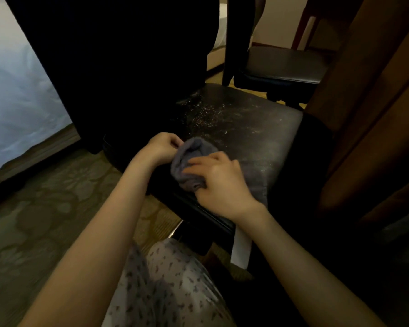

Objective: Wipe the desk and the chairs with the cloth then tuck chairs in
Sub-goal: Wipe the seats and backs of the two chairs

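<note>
Grey cloth (191, 159) bunched on a speckled leather chair seat (246, 128) above patterned carpet (45, 208).
Left hand (162, 147) pinches its edge; right hand (222, 182) clasps it.

A pale garment (165, 282) with small dark printed marks covers the leg; the left hand (162, 147) and right hand (222, 182) are bare.

Two chairs (241, 128) (283, 64), one cloth (194, 148)

Cloth (189, 152) partly under right hand (222, 182); chair backrest (116, 67) lost in darkness, cut by top edge.
</note>
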Motion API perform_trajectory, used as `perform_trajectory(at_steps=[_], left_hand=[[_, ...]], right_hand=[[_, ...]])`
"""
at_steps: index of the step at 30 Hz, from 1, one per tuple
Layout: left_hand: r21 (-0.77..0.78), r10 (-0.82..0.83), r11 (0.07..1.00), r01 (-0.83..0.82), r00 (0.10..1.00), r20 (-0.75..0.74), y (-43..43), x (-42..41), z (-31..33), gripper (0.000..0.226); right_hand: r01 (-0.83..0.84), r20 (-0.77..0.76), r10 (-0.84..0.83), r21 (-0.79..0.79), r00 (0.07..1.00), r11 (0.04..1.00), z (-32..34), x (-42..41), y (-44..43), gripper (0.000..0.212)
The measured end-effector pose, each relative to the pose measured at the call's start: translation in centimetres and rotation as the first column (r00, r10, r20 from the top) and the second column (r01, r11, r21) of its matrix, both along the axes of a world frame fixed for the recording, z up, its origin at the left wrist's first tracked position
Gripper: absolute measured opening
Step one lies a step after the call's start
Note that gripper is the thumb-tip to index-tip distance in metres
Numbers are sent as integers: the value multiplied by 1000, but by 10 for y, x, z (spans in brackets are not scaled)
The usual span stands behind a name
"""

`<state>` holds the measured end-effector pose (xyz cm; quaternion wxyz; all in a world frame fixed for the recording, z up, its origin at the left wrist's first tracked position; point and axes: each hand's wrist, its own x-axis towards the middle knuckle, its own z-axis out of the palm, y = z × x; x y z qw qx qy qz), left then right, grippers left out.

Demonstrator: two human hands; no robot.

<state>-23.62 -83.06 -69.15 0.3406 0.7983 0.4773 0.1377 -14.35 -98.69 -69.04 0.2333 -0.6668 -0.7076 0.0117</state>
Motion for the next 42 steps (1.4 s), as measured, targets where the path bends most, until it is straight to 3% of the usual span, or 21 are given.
perform_trajectory(at_steps=[2,5,7,10,12,17,21,25,28,32,38,42], left_hand=[[15,48,999,-47,998,-40,5,-11,-2,32],[16,55,998,-53,990,-132,5,-12,-6,25],[31,82,996,-78,985,-150,6,-9,-7,25],[29,100,995,-97,984,-149,9,-7,-5,32],[44,96,995,-90,981,-167,8,-6,-4,35],[96,155,985,-143,979,-135,0,-6,-4,29],[50,162,986,-158,981,-104,-5,-9,-4,37],[2,150,989,-151,984,-98,-4,-10,-4,34],[-26,118,992,-121,988,-101,1,-10,0,35],[-31,129,990,-134,984,-126,0,-8,1,35],[-27,179,982,-187,967,-180,-4,-1,4,31],[78,214,976,-201,948,-236,-8,8,3,17]], right_hand=[[-63,105,78,-141,991,988,1,0,2,43],[-114,48,129,-227,991,967,4,20,-11,40],[-135,75,146,-132,986,982,2,26,-34,36],[-91,237,79,39,968,995,-3,21,-57,31],[-43,224,23,84,974,995,1,7,-47,25],[-35,324,48,-45,945,998,-4,-36,-15,24],[51,346,-12,-103,938,993,1,-32,-51,20],[155,225,-173,95,959,983,-2,-23,-78,25],[135,135,-169,231,976,964,-6,-42,-58,20],[3,306,-65,201,950,980,-51,-72,-34,33],[78,140,-114,238,984,968,-44,-40,-69,26],[211,-33,-211,274,977,938,-39,-23,-72,31]])
